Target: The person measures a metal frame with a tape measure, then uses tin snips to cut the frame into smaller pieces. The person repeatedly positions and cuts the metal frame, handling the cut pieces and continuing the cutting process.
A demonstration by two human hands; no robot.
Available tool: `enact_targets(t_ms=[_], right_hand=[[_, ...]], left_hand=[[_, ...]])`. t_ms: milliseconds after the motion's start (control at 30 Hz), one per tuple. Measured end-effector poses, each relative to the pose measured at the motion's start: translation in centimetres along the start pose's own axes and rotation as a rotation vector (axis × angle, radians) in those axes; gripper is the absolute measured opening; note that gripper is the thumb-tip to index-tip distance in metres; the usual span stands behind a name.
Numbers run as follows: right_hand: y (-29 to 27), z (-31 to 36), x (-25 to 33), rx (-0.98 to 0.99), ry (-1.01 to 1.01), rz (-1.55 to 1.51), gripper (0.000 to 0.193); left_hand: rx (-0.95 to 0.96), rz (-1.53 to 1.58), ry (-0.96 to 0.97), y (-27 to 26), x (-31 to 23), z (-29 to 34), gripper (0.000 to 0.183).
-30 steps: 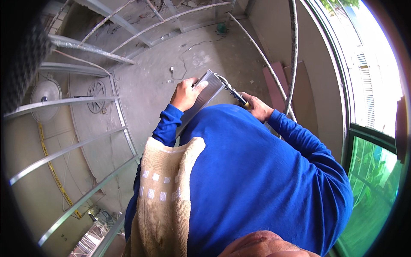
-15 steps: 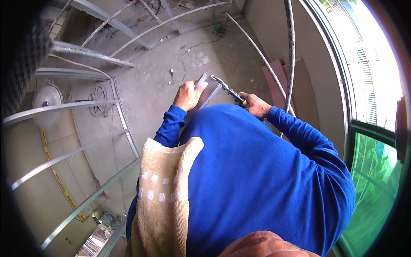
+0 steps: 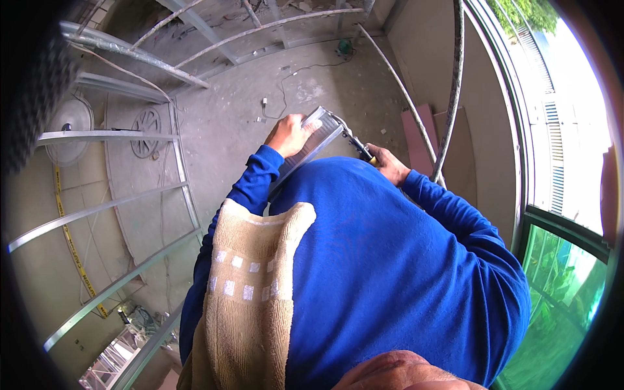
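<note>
My left hand [image 3: 290,135] is closed on a grey metal channel [image 3: 318,138], thumb lying along its side. The channel slants up in front of my belly, and its lower part goes out of sight behind my blue shirt. In my right hand [image 3: 390,166] is a plier-like tool [image 3: 355,143] with a dark body and a bit of yellow at the handle. Its curved metal jaws reach the channel's upper end. Whether they grip the metal is too small to tell.
Metal framing bars [image 3: 97,221] run along the left. Slim poles [image 3: 450,97] rise at the right, near my right arm. A cable [image 3: 283,91] lies on the concrete floor [image 3: 227,120]. Pink board [image 3: 419,133] leans against the right wall, near a green-tinted window [image 3: 559,292].
The view has shifted slightly. Both hands still hold the channel and the tool, in nearly the same place before my belly; the channel shows a little more of its length.
</note>
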State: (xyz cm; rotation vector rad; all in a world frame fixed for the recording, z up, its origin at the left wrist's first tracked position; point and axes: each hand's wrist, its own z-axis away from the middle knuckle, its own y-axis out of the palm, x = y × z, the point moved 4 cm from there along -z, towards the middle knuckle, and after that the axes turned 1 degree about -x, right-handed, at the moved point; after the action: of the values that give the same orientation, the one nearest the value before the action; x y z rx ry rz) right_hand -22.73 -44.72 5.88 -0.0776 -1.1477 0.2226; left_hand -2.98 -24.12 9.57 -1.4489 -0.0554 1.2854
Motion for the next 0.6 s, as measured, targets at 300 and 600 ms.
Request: enact_targets(t_ms=[300,600], right_hand=[[0.5,0.0,-1.1,-0.025,0.027,-0.002,0.04],[-4.0,2.7,3.1,0.168,0.205,0.299,0.072]], left_hand=[[0.048,0.089,-0.02,0.2,0.6,-0.1,0.067],[-0.022,-0.038,-0.079,-0.1,0.8,0.4,0.064]])
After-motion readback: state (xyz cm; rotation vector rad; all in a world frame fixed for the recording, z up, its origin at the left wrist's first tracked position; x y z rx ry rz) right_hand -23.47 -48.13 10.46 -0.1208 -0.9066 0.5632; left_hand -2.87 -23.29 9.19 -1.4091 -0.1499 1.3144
